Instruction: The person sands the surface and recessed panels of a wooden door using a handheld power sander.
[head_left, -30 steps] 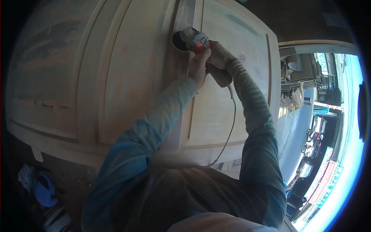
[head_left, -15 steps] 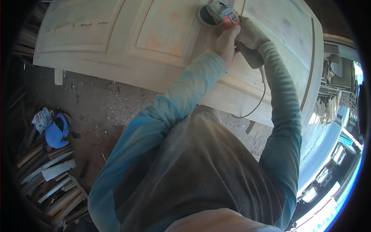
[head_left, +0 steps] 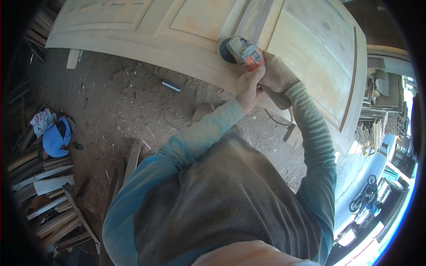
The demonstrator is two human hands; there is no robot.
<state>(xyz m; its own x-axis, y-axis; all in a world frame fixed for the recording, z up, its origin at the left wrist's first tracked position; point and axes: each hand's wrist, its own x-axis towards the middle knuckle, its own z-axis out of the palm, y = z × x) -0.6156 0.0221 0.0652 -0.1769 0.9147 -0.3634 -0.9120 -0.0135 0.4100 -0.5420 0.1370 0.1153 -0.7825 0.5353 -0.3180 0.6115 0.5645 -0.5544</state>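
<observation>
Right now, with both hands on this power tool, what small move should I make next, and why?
Probably ease the disc inward across the panelled wood: it appears close to the near edge, and your left hand and right hand both grip the power tool.

Brown, dirt-covered floor (head_left: 111, 102), strewn with pale chips and scraps. At left: heap of long, narrow wooden offcuts (head_left: 54, 185); blue fabric item (head_left: 54, 143) beside a white plastic-looking sack (head_left: 42, 120) with red markings. At right: stack of thin, pale wooden slats (head_left: 375, 131); pale grey paved strip (head_left: 353, 181); dark two-wheeled motorcycle (head_left: 366, 195); strong white daylight along the outer edge.
</observation>
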